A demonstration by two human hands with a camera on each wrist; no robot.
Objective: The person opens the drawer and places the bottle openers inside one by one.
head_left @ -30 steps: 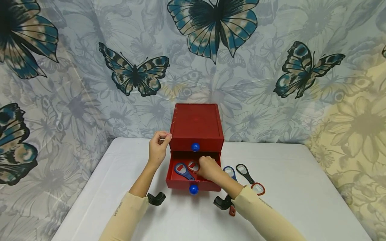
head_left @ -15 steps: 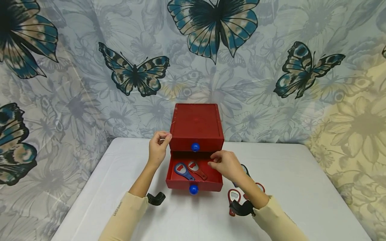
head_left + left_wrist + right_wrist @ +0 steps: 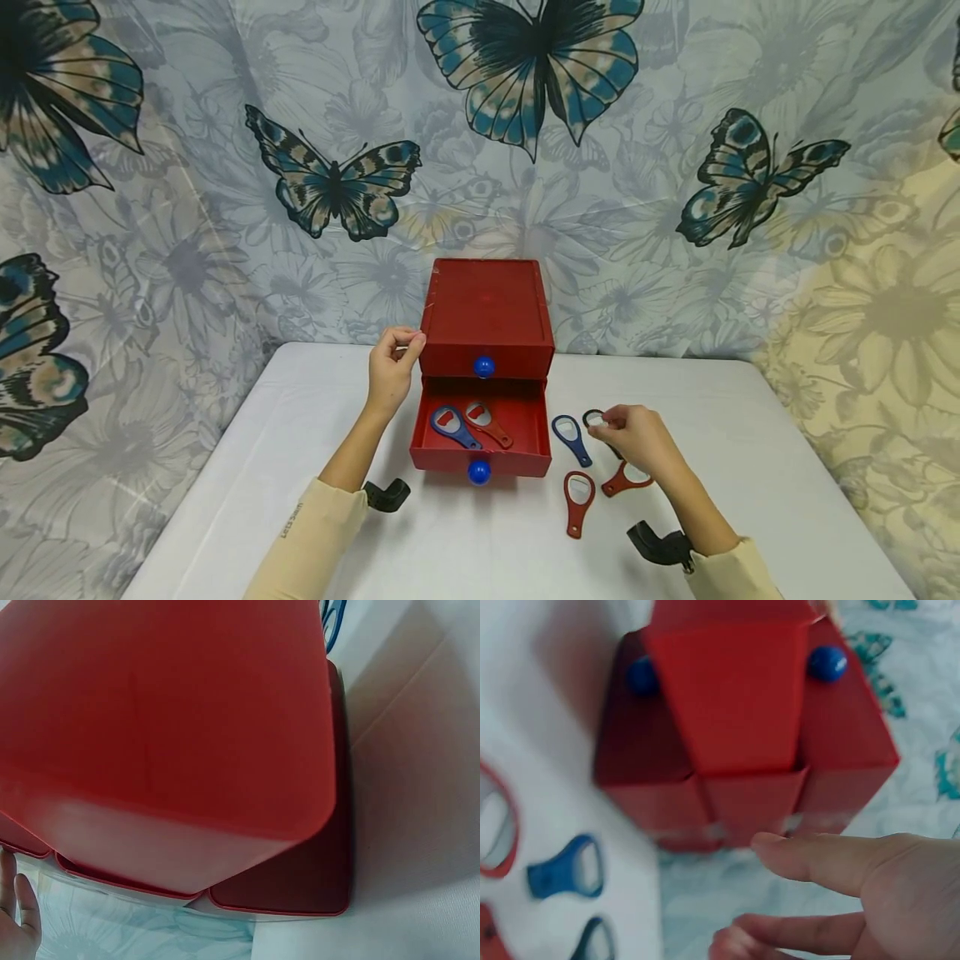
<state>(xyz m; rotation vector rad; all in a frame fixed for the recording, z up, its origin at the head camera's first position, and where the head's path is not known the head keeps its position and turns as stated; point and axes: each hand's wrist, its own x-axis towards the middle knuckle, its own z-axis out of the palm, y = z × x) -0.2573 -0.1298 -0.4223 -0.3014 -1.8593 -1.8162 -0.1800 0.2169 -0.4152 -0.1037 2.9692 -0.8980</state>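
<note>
A red cabinet (image 3: 487, 304) with blue knobs stands at the table's back, its middle drawer (image 3: 532, 463) pulled out. Inside that drawer lie a blue bottle opener (image 3: 467, 437) and a red bottle opener (image 3: 495, 432), side by side. My left hand (image 3: 390, 371) touches the cabinet's left front corner with its fingertips. Over a black bottle opener (image 3: 587, 413) on the table is my right hand (image 3: 645, 437), partly covering it. In the right wrist view, this hand's thumb and fingers are spread apart with nothing between them.
Beside the drawer lie another blue bottle opener (image 3: 581, 453), a red one (image 3: 576, 517) and a second red one (image 3: 615, 485), partly behind my right hand. White cloth (image 3: 480, 550) covers the table. A butterfly-patterned curtain (image 3: 637, 308) hangs behind it.
My right hand has withdrawn from the drawer, letting go of the red bottle opener there, and moved right over the black one. My left hand has stayed put.
</note>
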